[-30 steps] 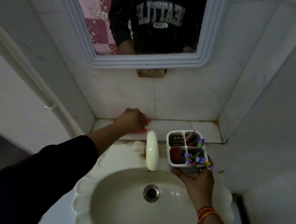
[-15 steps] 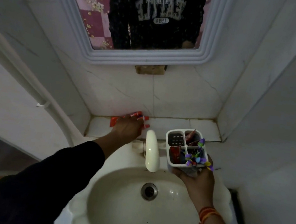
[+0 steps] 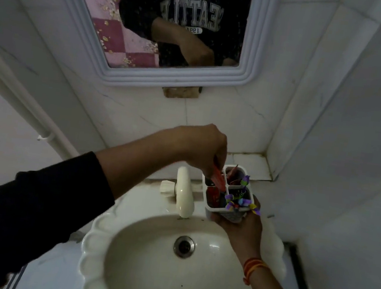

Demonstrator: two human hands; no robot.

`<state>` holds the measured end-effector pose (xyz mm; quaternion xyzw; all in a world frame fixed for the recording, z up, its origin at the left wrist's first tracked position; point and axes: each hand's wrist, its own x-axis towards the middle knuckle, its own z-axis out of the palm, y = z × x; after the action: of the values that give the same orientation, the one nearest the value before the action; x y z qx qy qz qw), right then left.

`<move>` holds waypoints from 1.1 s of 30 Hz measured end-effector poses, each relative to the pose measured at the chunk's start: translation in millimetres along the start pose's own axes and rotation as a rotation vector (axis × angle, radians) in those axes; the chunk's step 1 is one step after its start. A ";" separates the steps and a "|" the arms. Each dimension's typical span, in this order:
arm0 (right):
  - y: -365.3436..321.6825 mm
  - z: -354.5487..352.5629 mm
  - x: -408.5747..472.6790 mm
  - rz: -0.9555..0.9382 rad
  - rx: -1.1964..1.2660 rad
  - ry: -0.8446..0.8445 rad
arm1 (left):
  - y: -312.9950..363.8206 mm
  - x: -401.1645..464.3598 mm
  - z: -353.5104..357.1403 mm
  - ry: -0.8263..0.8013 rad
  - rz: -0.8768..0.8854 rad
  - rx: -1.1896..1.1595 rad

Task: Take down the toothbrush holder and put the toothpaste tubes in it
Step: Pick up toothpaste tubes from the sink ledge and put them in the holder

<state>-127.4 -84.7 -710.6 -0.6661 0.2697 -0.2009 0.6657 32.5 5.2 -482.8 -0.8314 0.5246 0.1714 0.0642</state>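
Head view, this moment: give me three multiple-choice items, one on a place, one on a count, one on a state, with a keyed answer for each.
1. Where is the toothbrush holder?
A. on the ledge
B. in the right hand, above the sink
C. inside the basin

2. How many compartments does the holder have?
A. two
B. four
C. six

3. What is the state of the red toothpaste tube?
A. flat on the ledge
B. lying in the sink
C. gripped by the left hand, lower end in the holder

Key: 1 B, fingers cup its base; 2 B, a cross divider shows; 3 C, the tube slants into the back-left compartment.
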 end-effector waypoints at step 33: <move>20.1 -1.6 6.5 -0.033 -0.201 0.012 | -131.9 48.9 172.4 0.292 -0.491 -0.127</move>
<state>-125.3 -89.4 -731.1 -0.7326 0.2814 -0.1879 0.5907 132.0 71.3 -670.5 -0.9518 0.2994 0.0616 -0.0245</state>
